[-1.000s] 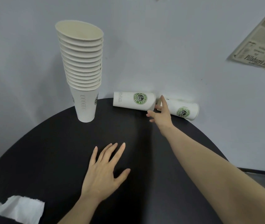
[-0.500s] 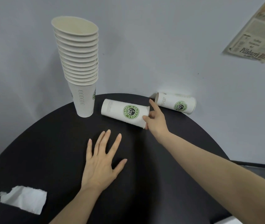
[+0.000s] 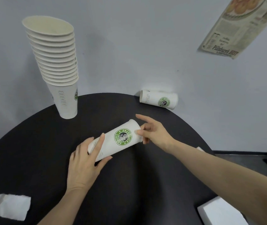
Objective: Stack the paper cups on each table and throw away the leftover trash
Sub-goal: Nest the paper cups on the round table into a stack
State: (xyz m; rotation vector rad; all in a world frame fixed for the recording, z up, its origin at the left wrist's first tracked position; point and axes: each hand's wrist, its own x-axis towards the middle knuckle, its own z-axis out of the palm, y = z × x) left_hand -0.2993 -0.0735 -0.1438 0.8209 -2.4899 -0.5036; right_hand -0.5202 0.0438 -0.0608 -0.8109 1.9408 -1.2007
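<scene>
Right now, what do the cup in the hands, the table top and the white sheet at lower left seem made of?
Cup: paper, matte white, with a printed green logo and rolled rim. Table top: smooth dark matte surface, probably laminate or painted board; unclear. White sheet: soft tissue or napkin, with a ragged torn edge.

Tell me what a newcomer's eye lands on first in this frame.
The tall stack of paper cups standing at the far left of the black table, leaning slightly. Next, mid-table, a loose cup with a green logo lying on its side between both hands: the left hand at its base, the right hand at its rim. Another cup lies by the wall.
</scene>
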